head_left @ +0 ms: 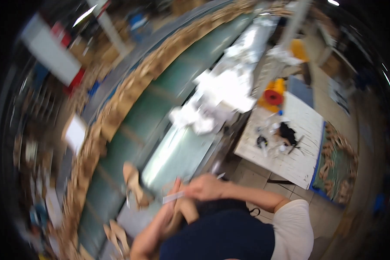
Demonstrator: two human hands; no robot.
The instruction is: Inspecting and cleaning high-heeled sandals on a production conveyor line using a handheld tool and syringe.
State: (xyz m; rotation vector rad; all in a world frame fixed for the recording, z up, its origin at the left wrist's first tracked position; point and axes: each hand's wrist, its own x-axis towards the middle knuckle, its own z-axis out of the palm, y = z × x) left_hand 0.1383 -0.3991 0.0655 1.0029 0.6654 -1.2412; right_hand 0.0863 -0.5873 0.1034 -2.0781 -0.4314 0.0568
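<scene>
In front of my body, my left hand point(169, 207) is closed around a tan shoe point(188, 210), whose lower part lies against my dark apron. My right hand point(203, 187) reaches across from the right with its fingers pinched together at a narrow white strip point(173, 197), which crosses over my left hand. Motion blur hides the exact finger contacts. Just left of my hands, another tan heeled shoe point(136, 187) rests on the work surface. More tan shoes point(116, 236) lie nearer to me at the lower left.
A green conveyor belt point(136, 115) runs away to the left, its far edge lined with many tan shoes point(130, 89). Crumpled white paper point(225, 89) covers part of the metal surface point(177, 151) ahead. Right: a white table point(297, 167) with small items, a yellow-red spool point(274, 94), and a blue-edged shoe tray point(333, 173).
</scene>
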